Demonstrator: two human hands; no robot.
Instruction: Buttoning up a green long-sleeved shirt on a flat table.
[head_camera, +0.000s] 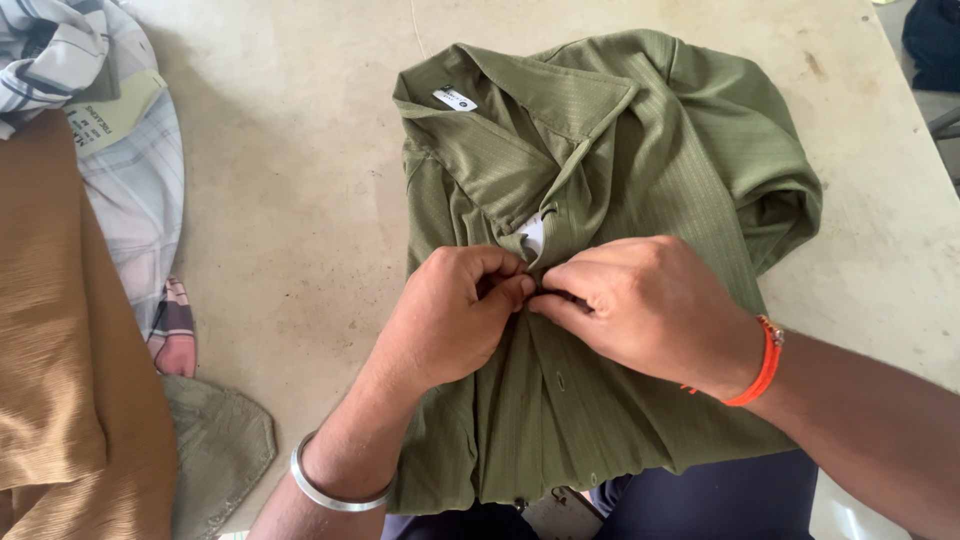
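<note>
A pale, scuffed worktop (300, 230) carries an olive-green collared shirt (620, 150), laid flat at its centre with the collar away from the camera. Along the left edge lie more garments — a tan cloth (60, 350), a pale checked shirt (135, 190) and a grey-green piece (220, 450) — well apart from the green shirt.

olive green shirt (600, 200) lies collar-up at frame centre on a pale table (300, 200). left hand (455, 315) and right hand (645, 305) meet, fingertips pinching its front placket. plaid garment (130, 190) at upper left.
</note>
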